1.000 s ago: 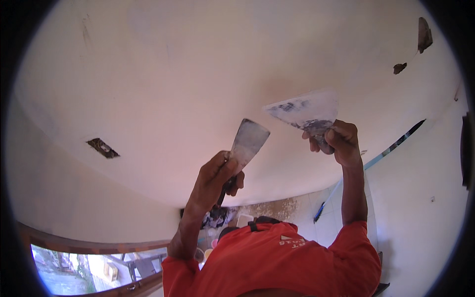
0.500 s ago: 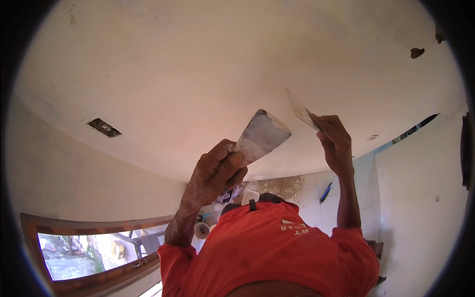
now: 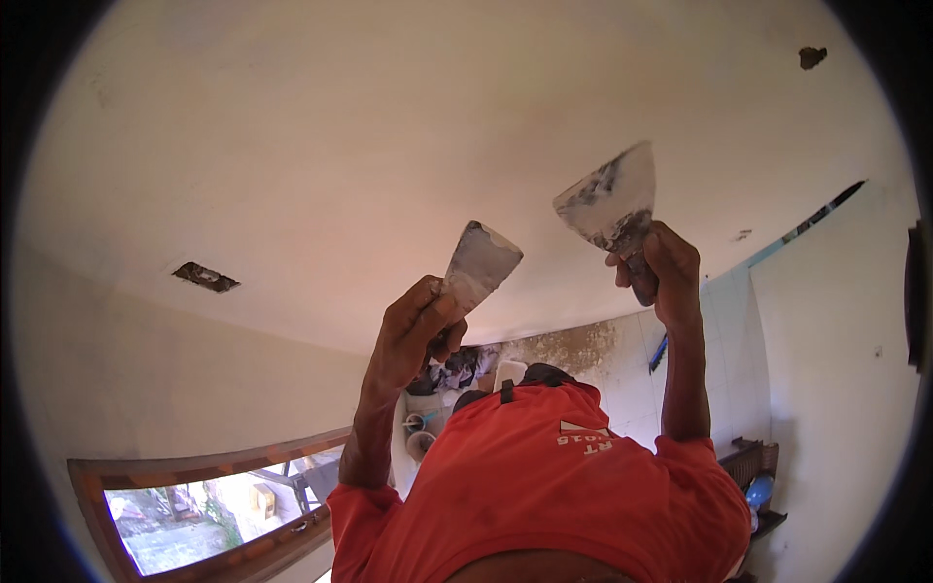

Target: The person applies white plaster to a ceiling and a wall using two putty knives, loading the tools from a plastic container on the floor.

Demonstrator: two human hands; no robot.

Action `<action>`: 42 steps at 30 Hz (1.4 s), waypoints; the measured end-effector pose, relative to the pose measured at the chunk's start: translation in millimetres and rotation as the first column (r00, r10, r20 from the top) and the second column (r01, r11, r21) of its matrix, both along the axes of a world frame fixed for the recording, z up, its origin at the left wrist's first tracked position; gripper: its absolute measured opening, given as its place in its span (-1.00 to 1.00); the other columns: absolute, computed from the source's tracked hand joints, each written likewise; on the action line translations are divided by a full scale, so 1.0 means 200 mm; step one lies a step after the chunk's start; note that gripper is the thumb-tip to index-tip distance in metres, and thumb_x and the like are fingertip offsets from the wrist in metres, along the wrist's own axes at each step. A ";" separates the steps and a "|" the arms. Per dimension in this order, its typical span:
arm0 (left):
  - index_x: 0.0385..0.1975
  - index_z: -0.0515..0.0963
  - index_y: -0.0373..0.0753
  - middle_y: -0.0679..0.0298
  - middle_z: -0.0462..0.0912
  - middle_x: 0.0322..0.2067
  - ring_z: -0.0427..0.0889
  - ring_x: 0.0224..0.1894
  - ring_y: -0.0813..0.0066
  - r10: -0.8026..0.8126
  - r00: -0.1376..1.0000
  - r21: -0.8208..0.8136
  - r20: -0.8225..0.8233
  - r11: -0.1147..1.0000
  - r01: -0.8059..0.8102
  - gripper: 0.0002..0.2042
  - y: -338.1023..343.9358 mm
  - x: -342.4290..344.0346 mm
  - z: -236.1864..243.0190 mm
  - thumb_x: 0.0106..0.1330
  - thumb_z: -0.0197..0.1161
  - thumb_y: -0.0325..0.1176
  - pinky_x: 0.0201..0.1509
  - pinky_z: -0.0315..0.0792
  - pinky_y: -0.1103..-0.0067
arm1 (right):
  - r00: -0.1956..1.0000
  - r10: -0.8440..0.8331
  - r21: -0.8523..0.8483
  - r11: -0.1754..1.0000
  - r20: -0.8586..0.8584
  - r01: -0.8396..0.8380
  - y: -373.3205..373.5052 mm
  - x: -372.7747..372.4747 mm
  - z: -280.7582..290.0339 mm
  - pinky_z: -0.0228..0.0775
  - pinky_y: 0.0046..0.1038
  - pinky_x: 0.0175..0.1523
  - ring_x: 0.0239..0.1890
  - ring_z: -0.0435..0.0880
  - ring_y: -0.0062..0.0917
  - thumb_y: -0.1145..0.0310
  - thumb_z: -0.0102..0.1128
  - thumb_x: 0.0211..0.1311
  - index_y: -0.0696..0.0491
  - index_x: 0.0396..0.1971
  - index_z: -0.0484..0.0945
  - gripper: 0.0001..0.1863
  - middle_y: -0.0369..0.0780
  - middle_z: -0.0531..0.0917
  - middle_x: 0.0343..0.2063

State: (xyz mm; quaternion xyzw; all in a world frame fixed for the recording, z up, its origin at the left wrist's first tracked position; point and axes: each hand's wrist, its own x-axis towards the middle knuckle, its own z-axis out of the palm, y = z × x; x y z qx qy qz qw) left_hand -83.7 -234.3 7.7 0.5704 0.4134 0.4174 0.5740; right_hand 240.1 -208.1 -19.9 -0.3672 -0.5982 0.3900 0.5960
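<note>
My left grip (image 3: 410, 332) clasps the narrow scraper (image 3: 484, 262); my right grip (image 3: 674, 267), the wide scraper (image 3: 612, 196). Tilting either too steeply could gouge the wall (image 3: 330, 175).

A wood-framed opening (image 3: 209, 515) at lower left gives onto bright ground outside, where a yellowish boxy object (image 3: 261, 500) shows. Farther right, a crumpled cloth heap (image 3: 459, 369) lies near a white container (image 3: 510, 372) and a round bucket (image 3: 420, 445). A blue rounded object (image 3: 760, 490) appears at lower right.
</note>
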 end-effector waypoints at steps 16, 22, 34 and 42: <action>-0.36 0.37 -0.32 0.38 0.34 -0.70 0.25 -0.67 0.71 -0.225 0.965 0.102 -0.132 0.965 0.240 -0.83 0.08 0.00 -0.10 0.48 -0.02 -0.39 -0.61 0.12 0.61 | 0.931 0.363 -0.589 0.744 -0.041 -0.317 0.11 0.09 -0.06 0.25 -0.63 -0.69 -0.76 0.45 -0.70 0.24 -0.01 0.48 0.24 -0.34 0.54 -0.65 -0.28 0.53 -0.69; -0.37 0.36 -0.31 0.37 0.34 -0.70 0.22 -0.67 0.71 -0.204 0.979 0.040 0.004 0.978 0.204 -0.83 0.11 -0.01 -0.18 0.48 -0.05 -0.40 -0.61 0.08 0.65 | 0.953 0.290 -0.493 0.819 -0.087 -0.294 0.05 0.03 -0.05 0.28 -0.64 -0.66 -0.76 0.44 -0.73 0.19 -0.01 0.50 0.15 -0.31 0.55 -0.67 -0.29 0.57 -0.67; -0.39 0.38 -0.31 0.37 0.37 -0.70 0.22 -0.68 0.70 -0.273 0.962 0.081 0.021 0.959 0.270 -0.81 0.12 -0.03 -0.20 0.47 -0.03 -0.36 -0.62 0.09 0.65 | 0.947 0.310 -0.570 0.765 -0.082 -0.300 0.06 -0.02 -0.17 0.19 -0.63 -0.66 -0.77 0.35 -0.74 0.19 -0.07 0.52 0.13 -0.39 0.52 -0.64 -0.35 0.47 -0.69; -0.40 0.35 -0.27 0.36 0.36 -0.69 0.23 -0.68 0.70 -0.278 0.954 -0.130 0.110 0.948 0.291 -0.82 0.15 -0.03 -0.23 0.46 0.00 -0.35 -0.61 0.10 0.65 | 0.852 0.518 -0.643 0.629 -0.071 -0.437 0.11 -0.07 -0.16 0.20 -0.64 -0.68 -0.78 0.38 -0.73 0.22 -0.03 0.47 0.13 -0.46 0.52 -0.66 -0.33 0.48 -0.72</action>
